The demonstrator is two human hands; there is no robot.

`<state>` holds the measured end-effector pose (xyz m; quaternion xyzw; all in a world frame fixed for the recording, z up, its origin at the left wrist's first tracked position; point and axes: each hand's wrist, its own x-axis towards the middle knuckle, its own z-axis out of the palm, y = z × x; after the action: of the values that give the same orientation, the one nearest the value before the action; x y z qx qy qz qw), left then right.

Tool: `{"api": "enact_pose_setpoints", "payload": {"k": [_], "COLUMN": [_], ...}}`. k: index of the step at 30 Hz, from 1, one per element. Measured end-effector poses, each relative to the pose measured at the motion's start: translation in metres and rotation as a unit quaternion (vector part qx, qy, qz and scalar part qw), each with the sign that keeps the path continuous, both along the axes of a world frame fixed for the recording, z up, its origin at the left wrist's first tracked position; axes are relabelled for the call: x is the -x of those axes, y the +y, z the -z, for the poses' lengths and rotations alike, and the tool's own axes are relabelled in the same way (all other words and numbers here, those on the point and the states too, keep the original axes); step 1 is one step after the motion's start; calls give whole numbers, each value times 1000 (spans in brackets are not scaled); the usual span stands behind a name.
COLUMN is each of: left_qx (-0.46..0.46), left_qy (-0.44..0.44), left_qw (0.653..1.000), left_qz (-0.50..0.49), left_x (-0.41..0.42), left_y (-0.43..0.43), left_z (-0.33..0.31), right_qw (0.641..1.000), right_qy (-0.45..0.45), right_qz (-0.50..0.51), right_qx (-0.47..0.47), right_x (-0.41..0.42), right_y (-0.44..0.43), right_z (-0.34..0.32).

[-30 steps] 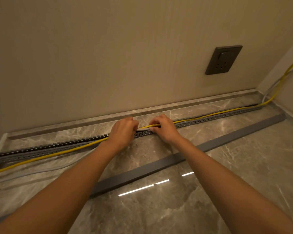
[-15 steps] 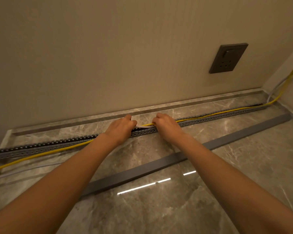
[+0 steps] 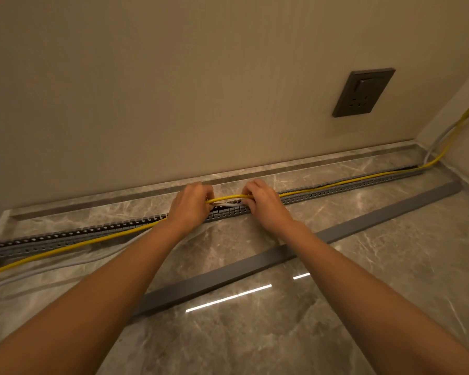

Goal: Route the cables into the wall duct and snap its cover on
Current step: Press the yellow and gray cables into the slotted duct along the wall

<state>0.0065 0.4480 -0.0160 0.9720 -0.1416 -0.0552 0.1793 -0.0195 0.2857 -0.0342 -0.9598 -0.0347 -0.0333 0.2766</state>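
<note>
Both hands, left hand [image 3: 191, 205] and right hand [image 3: 263, 203], pinch the yellow cable [image 3: 228, 197] over the duct [image 3: 336, 189]; it looks light and springy (grip close beside the slots).

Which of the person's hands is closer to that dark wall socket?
Right. The right hand grips the cables below-left of the wall socket; the left hand sits farther left.

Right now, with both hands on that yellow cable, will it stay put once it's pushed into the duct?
Probably not at first. The yellow cable looks springy: it arches up between the left hand and right hand. Left of them it lies outside the duct, so it may pop out until the cover is on.
</note>
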Motion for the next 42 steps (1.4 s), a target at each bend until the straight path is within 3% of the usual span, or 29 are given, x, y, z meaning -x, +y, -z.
{"api": "enact_pose_setpoints", "payload": {"k": [7, 16, 30, 36, 40, 42], "left_qx": [-21, -79, -71, -62, -173, -160], "left_qy": [-73, -86, -32, -10, 7, 28], "left_qw": [997, 993, 996, 992, 980, 981], "left_qz": [-27, 4, -35, -110, -101, -108], "left_x": [21, 28, 17, 15, 6, 4], "left_y": [-12, -12, -15, -21, -18, -17], "left_z": [5, 11, -3, -1, -4, -4], "right_qw": [998, 992, 996, 999, 999, 999], "right_qy": [-1, -25, -88, -45, -17, -15], "right_qz": [18, 51, 29, 15, -11, -18], "right_qx": [-63, -112, 4, 15, 26, 37], "right_x": [-1, 3, 21, 19, 22, 22], "right_y": [0, -1, 3, 1, -3, 0], "right_z": [7, 11, 23, 17, 15, 14]}}
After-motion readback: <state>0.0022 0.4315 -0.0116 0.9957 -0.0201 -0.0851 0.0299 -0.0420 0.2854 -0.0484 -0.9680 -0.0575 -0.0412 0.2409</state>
